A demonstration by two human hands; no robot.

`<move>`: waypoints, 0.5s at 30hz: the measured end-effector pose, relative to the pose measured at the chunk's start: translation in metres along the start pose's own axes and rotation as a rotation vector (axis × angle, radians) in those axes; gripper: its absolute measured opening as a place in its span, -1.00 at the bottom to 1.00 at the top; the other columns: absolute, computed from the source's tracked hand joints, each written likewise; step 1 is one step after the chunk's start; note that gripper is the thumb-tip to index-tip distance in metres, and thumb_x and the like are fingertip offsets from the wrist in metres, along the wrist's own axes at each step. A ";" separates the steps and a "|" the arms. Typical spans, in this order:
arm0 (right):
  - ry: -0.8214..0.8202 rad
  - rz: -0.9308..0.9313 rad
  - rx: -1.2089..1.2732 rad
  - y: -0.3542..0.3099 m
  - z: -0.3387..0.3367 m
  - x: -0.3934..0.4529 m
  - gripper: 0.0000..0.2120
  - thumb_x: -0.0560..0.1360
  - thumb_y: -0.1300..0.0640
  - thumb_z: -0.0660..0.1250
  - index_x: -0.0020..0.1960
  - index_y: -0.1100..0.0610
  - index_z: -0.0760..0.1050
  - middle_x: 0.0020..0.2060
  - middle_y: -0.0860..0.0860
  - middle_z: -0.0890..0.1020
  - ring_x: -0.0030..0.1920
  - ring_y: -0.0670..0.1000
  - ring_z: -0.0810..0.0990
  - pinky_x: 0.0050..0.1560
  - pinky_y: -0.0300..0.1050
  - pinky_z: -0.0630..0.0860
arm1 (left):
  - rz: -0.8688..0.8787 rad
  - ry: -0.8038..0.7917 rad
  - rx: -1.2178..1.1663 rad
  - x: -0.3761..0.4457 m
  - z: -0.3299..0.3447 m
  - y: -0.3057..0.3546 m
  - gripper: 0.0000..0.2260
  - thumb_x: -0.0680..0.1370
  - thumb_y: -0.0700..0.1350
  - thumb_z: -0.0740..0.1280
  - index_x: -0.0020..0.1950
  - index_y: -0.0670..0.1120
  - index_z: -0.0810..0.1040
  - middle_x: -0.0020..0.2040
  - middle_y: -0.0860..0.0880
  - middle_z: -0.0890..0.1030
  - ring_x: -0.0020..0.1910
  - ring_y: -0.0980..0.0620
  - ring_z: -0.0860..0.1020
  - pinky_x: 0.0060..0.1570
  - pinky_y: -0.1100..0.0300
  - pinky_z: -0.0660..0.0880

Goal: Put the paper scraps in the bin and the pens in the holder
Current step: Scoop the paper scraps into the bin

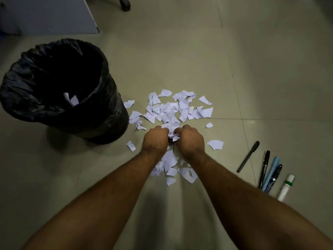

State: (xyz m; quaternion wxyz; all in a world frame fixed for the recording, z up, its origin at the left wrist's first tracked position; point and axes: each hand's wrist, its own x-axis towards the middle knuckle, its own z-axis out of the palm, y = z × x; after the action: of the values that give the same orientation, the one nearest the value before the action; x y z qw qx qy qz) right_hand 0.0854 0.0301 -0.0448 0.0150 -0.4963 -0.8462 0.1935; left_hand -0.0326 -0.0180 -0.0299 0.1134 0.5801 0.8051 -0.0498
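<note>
Pale floor tiles (198,51) fill the head view, with a chair wheel (124,3) and a grey panel (54,15) at the far edge. A bin (59,91) lined with a black bag stands at the left, a few white pieces already lying inside it. Just right of the bin, torn paper scraps (173,109) lie heaped and scattered across the middle of the floor, some trailing back between the person's forearms. The left hand (155,139) and the right hand (191,138) meet at the near edge of the heap, both curled and clenched around a bunch of scraps gathered between them. At the near right, well apart from the heap, several pens (266,168) and a white tube (286,187) lie side by side; no holder is in sight. The scraps are light and loose, so the bunch would best be squeezed tight between both hands and carried low over the bin's mouth before letting go, or pieces may flutter back to the tiles.
</note>
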 end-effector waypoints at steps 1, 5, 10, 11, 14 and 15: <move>0.008 0.006 0.014 0.001 0.001 -0.001 -0.77 0.47 0.14 0.28 0.09 0.03 0.61 -0.03 0.10 0.57 0.00 0.18 0.55 -0.16 -0.08 0.43 | 0.005 0.004 0.008 -0.001 0.002 -0.001 -0.86 0.54 -0.19 0.29 0.07 -0.07 0.56 0.06 -0.13 0.59 0.04 -0.15 0.60 -0.04 0.07 0.52; 0.057 0.117 0.212 0.001 0.000 -0.006 -0.82 0.47 0.17 0.29 -0.01 0.08 0.65 -0.11 0.13 0.65 -0.08 0.20 0.61 -0.22 -0.15 0.35 | -0.018 0.021 -0.109 -0.002 0.009 -0.004 -0.86 0.55 -0.17 0.29 0.04 -0.09 0.62 0.01 -0.14 0.65 -0.01 -0.15 0.61 -0.04 0.09 0.50; 0.160 0.374 0.498 -0.001 -0.019 -0.010 -0.85 0.50 0.17 0.33 -0.03 0.16 0.67 -0.12 0.19 0.70 -0.07 0.24 0.64 -0.11 -0.14 0.44 | -0.346 0.095 -0.471 -0.005 -0.020 -0.005 -0.88 0.55 -0.15 0.34 -0.05 -0.17 0.64 -0.03 -0.24 0.67 0.01 -0.26 0.61 -0.07 0.08 0.52; 0.183 0.425 0.540 -0.002 -0.025 -0.010 -0.84 0.50 0.17 0.34 -0.03 0.18 0.67 -0.11 0.21 0.70 -0.06 0.26 0.64 -0.12 -0.15 0.42 | -0.369 0.095 -0.499 -0.004 -0.028 -0.006 -0.84 0.56 -0.11 0.35 -0.04 -0.20 0.64 -0.01 -0.26 0.66 0.03 -0.27 0.60 -0.08 0.08 0.51; 0.251 0.521 0.673 -0.016 -0.054 -0.012 -0.83 0.52 0.12 0.35 -0.06 0.21 0.66 -0.13 0.21 0.70 -0.10 0.23 0.63 -0.17 -0.19 0.36 | -0.383 0.098 -0.591 -0.006 -0.063 -0.008 -0.80 0.55 -0.08 0.36 -0.06 -0.23 0.62 -0.02 -0.26 0.65 0.01 -0.26 0.60 -0.14 0.11 0.46; 0.272 0.515 0.720 -0.024 -0.064 -0.011 -0.83 0.52 0.12 0.36 -0.09 0.20 0.65 -0.16 0.19 0.69 -0.14 0.21 0.62 -0.18 -0.19 0.39 | -0.393 0.111 -0.638 -0.008 -0.076 -0.009 -0.81 0.53 -0.09 0.36 -0.09 -0.22 0.62 -0.06 -0.24 0.66 -0.03 -0.25 0.60 -0.16 0.12 0.47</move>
State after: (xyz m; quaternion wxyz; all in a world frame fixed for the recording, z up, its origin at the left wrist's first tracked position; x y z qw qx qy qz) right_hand 0.0848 0.0304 0.0247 0.2487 -0.6743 -0.5647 0.4057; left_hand -0.0488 -0.0118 0.0455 0.2329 0.3517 0.8811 0.2140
